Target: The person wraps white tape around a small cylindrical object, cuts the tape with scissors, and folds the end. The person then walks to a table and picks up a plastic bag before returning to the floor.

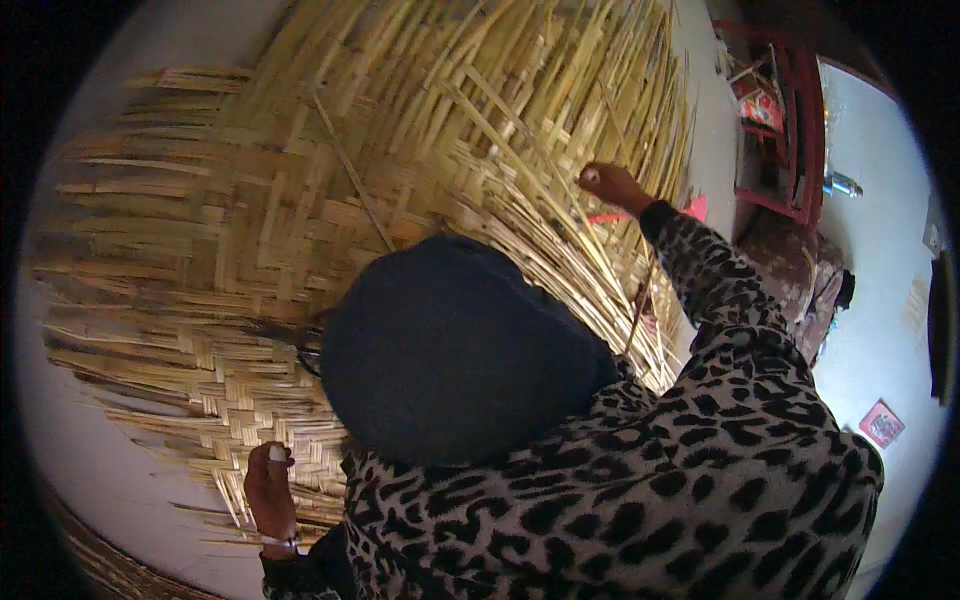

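Note:
My left hand is closed over the lower left edge of a large woven mat of flat, split reeds. Whether it grips a strip is hidden. Something white covers part of its thumb. My right hand, in a leopard-print sleeve, is raised above the mat's upper right part with curled fingers. White also shows on one of its digits. Anything inside that fist is too small to make out. Beneath it, loose reed strips lie slantwise across the mat.
A dark, rounded, cloth-like shape hides the middle of the mat. Long unwoven reed ends fan out at the top and left. A red wooden furniture frame stands at upper right, before a pale wall. Pink-red material shows near my right wrist.

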Demonstrator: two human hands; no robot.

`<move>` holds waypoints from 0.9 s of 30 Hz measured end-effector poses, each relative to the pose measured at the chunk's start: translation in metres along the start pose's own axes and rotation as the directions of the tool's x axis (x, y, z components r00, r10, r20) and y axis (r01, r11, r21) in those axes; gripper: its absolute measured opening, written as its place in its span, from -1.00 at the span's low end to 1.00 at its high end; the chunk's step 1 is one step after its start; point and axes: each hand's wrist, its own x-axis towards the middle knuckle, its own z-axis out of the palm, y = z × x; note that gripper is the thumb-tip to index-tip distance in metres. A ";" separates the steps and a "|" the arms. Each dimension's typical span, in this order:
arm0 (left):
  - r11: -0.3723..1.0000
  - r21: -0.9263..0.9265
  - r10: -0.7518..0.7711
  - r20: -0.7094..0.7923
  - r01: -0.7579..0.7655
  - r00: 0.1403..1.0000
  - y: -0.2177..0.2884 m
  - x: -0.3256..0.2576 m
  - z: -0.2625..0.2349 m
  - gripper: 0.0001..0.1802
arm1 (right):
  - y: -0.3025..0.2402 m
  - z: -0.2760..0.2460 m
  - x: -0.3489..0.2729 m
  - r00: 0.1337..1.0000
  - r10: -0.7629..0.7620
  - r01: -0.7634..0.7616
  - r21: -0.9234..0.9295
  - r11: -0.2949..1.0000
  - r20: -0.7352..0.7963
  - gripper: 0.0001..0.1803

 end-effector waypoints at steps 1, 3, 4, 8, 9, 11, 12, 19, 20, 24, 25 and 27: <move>1.000 0.023 0.009 0.042 -0.010 0.999 -0.014 0.007 0.007 -0.80 | 0.029 0.013 -0.026 0.999 -0.002 0.000 0.035 0.999 0.042 -0.53; 0.996 0.087 0.007 0.090 -0.015 0.996 -0.027 0.018 0.006 -0.77 | 0.054 0.048 -0.056 0.990 0.096 -0.102 0.054 0.993 0.105 -0.45; 0.993 0.112 0.021 0.057 -0.027 0.998 -0.030 0.025 0.005 -0.77 | 0.059 0.061 -0.065 0.981 0.159 -0.165 0.051 0.985 0.107 -0.38; 0.985 0.137 0.108 -0.041 -0.101 0.993 -0.038 0.034 0.000 -0.74 | 0.037 0.102 -0.095 0.997 0.075 -0.071 0.101 0.992 -0.035 0.13; 0.984 0.157 0.093 -0.022 -0.088 0.995 -0.039 0.034 0.000 -0.74 | 0.026 0.112 -0.105 0.998 0.048 -0.044 0.092 0.995 -0.045 0.20; 0.992 0.124 0.037 -0.018 -0.035 0.999 -0.042 0.030 0.002 -0.72 | 0.002 0.131 -0.115 0.997 0.079 -0.080 -0.029 0.996 -0.020 0.29; 0.972 0.226 0.076 -0.019 -0.070 0.997 -0.042 0.027 0.004 -0.72 | -0.006 0.136 -0.119 0.992 0.115 -0.119 -0.084 0.989 -0.047 0.26; 0.978 0.202 -0.043 -0.052 0.053 0.998 -0.035 0.000 0.008 -0.72 | 0.003 0.118 -0.122 0.903 -0.089 0.037 -0.130 0.991 -0.420 -0.41; 0.983 0.177 -0.029 -0.055 0.038 0.998 -0.036 0.000 0.008 -0.72 | 0.005 0.117 -0.124 0.957 -0.033 0.011 -0.078 0.997 -0.288 -0.45; 0.997 0.060 0.044 -0.035 -0.041 0.998 -0.038 0.003 0.001 -0.72 | 0.001 0.133 -0.129 0.995 0.077 -0.079 -0.023 0.997 -0.070 -0.58; 0.999 0.023 0.030 -0.037 -0.029 0.999 -0.038 0.007 -0.003 -0.72 | 0.001 0.138 -0.129 0.990 0.109 -0.111 -0.018 0.994 -0.086 -0.58; 0.990 -0.114 -0.089 -0.099 0.078 0.991 -0.037 0.009 -0.002 -0.72 | 0.008 0.142 -0.126 0.981 0.176 -0.177 -0.004 0.984 -0.087 -0.60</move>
